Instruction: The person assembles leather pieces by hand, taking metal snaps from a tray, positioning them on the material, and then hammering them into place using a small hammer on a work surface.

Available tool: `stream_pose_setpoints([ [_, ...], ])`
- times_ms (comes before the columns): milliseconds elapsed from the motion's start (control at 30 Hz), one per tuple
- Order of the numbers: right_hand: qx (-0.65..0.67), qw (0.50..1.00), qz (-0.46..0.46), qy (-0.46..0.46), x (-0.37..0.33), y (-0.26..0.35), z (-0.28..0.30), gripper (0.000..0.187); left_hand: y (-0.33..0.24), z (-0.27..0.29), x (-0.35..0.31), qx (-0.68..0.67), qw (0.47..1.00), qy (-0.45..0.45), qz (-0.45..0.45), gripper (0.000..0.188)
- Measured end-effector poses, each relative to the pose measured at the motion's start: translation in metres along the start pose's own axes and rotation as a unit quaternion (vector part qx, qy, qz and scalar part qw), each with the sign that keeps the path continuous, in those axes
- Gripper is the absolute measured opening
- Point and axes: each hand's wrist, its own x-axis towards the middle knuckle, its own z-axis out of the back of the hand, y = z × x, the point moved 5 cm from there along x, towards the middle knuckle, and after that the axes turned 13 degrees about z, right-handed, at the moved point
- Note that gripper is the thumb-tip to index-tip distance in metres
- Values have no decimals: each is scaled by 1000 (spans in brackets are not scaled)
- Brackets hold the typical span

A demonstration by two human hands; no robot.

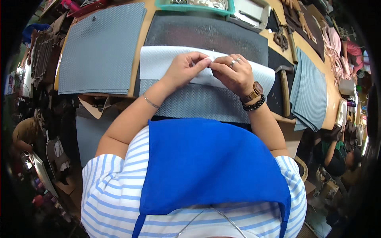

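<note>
A grey-blue textured sheet (pixel 194 101) lies in front of me, its far part turned back so that a white underside (pixel 158 65) faces up. Over this white part, my left hand (pixel 185 68) pinches with thumb and forefinger. My right hand (pixel 234 72), with rings on its fingers, is closed in a pinch right beside it. The fingertips of both hands meet around something small and pale that I cannot make out. Beyond the sheet stretches a dark, worn mat (pixel 206 33).
Grey textured sheets are stacked at the left (pixel 103 51) and right (pixel 311 89). A wooden-handled hammer (pixel 285 93) lies right of the mat. At the far edge stand a teal tray (pixel 230 8) of small metal parts and a white tray (pixel 260 25). Other people work around the table.
</note>
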Motion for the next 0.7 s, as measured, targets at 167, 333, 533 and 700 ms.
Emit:
stream_pose_setpoints([
  [167,213,920,-309,-113,-31,3,-6,18,7,0,1,-43,998,17,-38,22],
  [333,377,818,-417,-119,-58,-5,-26,22,0,-5,-3,73,997,1,-9,18],
  [533,406,795,-441,-87,-72,-7,-35,22,-3,-8,-7,235,968,-60,-57,15],
  [700,349,820,-454,-23,-70,-6,-31,21,-11,-13,-10,320,936,-83,-120,16],
])
